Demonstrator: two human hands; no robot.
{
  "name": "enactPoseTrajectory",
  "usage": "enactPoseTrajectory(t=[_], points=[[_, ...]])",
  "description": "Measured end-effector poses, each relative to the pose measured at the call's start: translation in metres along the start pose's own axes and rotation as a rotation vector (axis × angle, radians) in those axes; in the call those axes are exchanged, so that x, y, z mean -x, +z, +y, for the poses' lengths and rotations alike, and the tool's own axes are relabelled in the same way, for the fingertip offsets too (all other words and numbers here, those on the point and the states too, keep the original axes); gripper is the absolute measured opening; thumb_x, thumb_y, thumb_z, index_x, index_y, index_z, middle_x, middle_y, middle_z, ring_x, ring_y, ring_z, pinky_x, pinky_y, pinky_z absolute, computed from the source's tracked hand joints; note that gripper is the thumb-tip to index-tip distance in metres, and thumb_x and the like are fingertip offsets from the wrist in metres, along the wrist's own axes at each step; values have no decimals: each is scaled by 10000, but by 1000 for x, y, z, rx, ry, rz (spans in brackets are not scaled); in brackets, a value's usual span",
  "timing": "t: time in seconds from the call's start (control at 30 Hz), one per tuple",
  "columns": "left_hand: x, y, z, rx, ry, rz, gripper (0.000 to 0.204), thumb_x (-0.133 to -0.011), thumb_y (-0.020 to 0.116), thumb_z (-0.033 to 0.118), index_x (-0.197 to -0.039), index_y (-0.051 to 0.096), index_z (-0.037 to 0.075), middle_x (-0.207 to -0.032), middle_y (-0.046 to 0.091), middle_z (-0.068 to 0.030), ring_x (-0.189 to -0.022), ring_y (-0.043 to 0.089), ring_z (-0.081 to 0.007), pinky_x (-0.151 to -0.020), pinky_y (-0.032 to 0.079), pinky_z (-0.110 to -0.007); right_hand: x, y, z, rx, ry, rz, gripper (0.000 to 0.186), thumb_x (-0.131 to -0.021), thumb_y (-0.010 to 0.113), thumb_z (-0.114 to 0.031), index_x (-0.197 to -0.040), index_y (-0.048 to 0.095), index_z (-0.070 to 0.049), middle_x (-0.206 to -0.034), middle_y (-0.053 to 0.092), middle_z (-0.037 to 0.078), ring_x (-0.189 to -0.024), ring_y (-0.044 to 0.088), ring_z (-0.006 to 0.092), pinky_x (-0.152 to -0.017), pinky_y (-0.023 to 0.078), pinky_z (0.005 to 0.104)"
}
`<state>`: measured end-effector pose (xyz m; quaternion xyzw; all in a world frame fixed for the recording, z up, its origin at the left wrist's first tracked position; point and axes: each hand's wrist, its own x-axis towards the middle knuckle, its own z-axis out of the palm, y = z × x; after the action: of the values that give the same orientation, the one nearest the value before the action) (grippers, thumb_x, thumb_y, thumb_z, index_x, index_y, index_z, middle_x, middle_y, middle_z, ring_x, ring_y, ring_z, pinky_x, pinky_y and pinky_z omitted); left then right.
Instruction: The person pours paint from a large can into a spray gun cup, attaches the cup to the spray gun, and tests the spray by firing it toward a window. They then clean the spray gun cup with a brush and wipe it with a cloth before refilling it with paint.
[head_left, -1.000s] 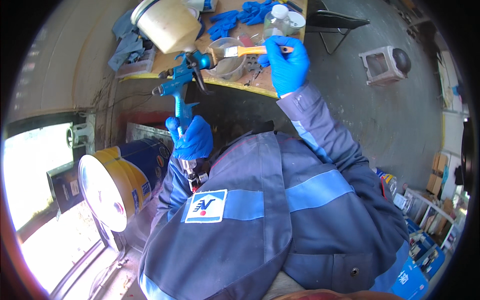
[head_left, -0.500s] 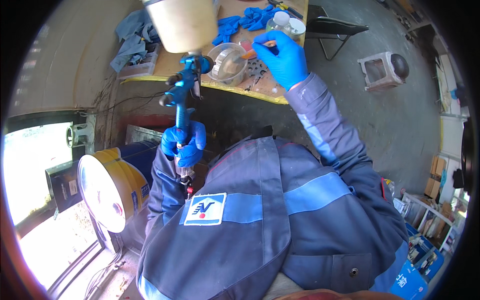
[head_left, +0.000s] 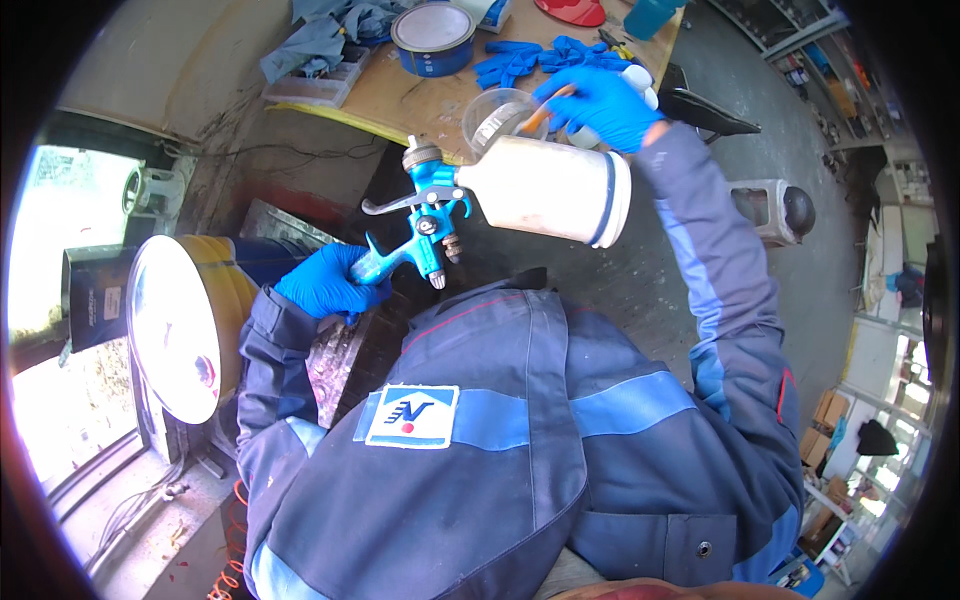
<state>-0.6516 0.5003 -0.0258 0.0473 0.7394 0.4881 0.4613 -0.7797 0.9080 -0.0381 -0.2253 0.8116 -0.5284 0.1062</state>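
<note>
Left hand [head_left: 325, 283] clamped on blue spray gun [head_left: 420, 235] handle, centre frame, cup [head_left: 548, 190] tipped sideways. Right hand [head_left: 600, 105] pinching orange stick [head_left: 535, 115] over clear cup [head_left: 495, 115], upper centre.

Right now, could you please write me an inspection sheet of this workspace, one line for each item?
Surface: wooden workbench, stained and crowded.
Job's things: blue spray gun with its whitish cup tipped sideways; clear plastic cup on the bench; stick with an orange tip at its rim.
Clutter: round tin with grey lid, spare blue gloves, grey rags.
Grippers: left hand, gloved, grips the gun handle; right hand, gloved, holds the stick.
Cables: thin wires below the bench edge.
Surroundings: yellow drum with pale lid, concrete floor.
</note>
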Motion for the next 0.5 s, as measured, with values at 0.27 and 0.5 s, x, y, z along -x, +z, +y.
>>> enactPoseTrajectory(t=[0.27, 0.5], points=[[-42, -1, 32, -155, 41, -79, 272, -794, 738, 203, -957, 636, 11, -675, 621, -73, -514, 596, -138, -487, 491, -291, 40, 10, -135, 226, -398, 132, 272, -906, 632, -24, -1176, 645, -6, -1113, 692, 95, -959, 684, 193, -862, 555, 296], [-58, -6, 49, -66, -11, -132, 278, -750, 732, 118, -976, 622, -4, -766, 623, -68, -533, 567, -130, -484, 475, -287, 48, 17, -137, 676, -626, 162, 298, -786, 726, -101, -1081, 687, -98, -965, 698, 68, -780, 682, 240, -664, 555, 313]])
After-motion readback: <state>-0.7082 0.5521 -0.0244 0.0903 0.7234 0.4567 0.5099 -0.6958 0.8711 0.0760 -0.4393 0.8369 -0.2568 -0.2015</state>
